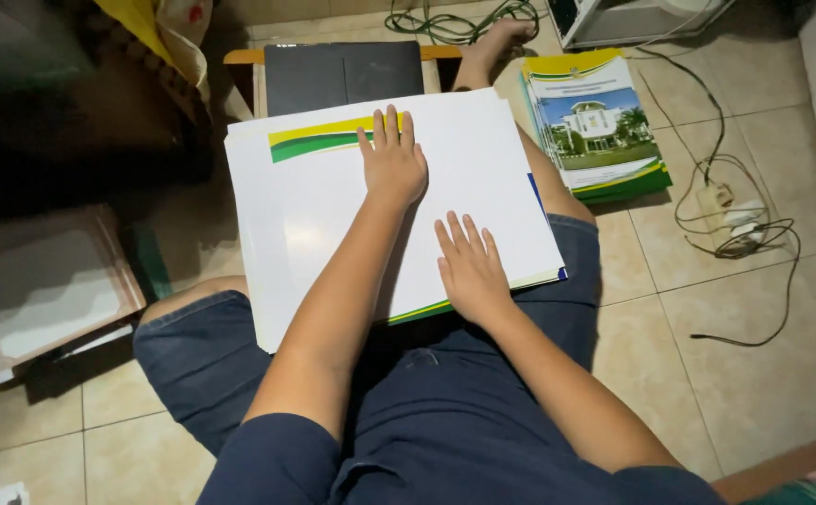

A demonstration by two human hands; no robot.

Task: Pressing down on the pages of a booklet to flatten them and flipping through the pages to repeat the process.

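Observation:
A large white sheet with a yellow and green band point(333, 201) lies on top of a stack of similar sheets across my lap. My left hand point(393, 161) rests flat on the sheet near its far edge, fingers together, just right of the coloured band. My right hand point(469, 266) lies flat on the sheet's near right part, fingers slightly spread. Neither hand grips anything. The sheets below show green, yellow and blue edges at the near right corner point(483, 295).
A pile of printed covers with a building photo point(595, 126) lies on the tiled floor at right. A power strip with tangled cables point(730, 220) sits further right. A dark folder on a low wooden table point(342, 73) is ahead, and boards point(43, 281) lie at left.

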